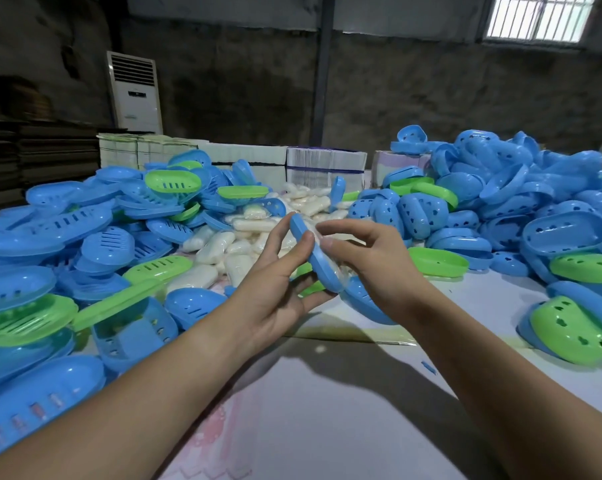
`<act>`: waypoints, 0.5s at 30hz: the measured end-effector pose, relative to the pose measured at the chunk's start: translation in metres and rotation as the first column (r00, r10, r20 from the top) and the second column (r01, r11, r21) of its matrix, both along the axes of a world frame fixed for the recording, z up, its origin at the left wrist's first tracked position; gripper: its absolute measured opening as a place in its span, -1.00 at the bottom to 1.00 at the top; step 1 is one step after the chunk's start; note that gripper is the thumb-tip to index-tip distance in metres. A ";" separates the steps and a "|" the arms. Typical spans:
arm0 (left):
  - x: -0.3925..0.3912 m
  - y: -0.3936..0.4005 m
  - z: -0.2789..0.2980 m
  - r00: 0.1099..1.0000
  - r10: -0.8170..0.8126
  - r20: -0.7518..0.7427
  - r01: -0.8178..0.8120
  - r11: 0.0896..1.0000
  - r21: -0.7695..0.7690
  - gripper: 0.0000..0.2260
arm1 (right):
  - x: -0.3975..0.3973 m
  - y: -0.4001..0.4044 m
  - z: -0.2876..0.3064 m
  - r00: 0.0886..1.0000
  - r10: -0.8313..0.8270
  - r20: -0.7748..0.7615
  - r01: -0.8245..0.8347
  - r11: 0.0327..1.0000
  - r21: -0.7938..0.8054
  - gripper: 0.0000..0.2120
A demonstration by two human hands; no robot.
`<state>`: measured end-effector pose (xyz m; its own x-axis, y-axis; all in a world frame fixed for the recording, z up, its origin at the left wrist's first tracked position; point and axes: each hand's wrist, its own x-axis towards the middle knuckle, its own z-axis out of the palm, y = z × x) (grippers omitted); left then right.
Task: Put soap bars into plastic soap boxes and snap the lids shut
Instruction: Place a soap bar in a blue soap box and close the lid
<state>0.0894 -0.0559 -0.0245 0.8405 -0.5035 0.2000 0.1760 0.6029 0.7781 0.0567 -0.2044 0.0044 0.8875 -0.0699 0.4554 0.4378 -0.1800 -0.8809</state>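
At frame centre, the left hand grips a blue soap box lid edge-on between thumb and fingers. The right hand pinches a wrapped soap bar against that lid, over a blue box half beneath it.

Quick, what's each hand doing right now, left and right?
Left hand: grips the blue soap box, thumb on its edge.
Right hand: pinches the same box from the other side.
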 end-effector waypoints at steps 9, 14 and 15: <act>-0.001 -0.002 -0.001 0.994 -0.050 -0.099 0.037 0.990 -0.133 -0.63 | 0.006 -0.004 -0.003 0.999 0.033 0.037 -0.034 0.999 0.028 -0.80; -0.002 -0.007 0.004 0.969 -0.066 -0.238 0.019 0.981 -0.194 -0.45 | 0.017 -0.013 -0.004 0.982 -0.189 0.007 0.185 0.970 0.159 -0.82; -0.002 -0.007 0.005 0.958 -0.069 -0.277 0.013 0.980 -0.200 -0.43 | 0.022 -0.019 -0.007 0.956 -0.291 -0.042 0.294 0.939 0.177 -0.81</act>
<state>0.0876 -0.0626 -0.0198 0.8562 -0.5137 0.0557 0.3985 0.7251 0.5617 0.0791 -0.2236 -0.0024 0.8220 -0.4068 0.3985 0.3765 -0.1368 -0.9163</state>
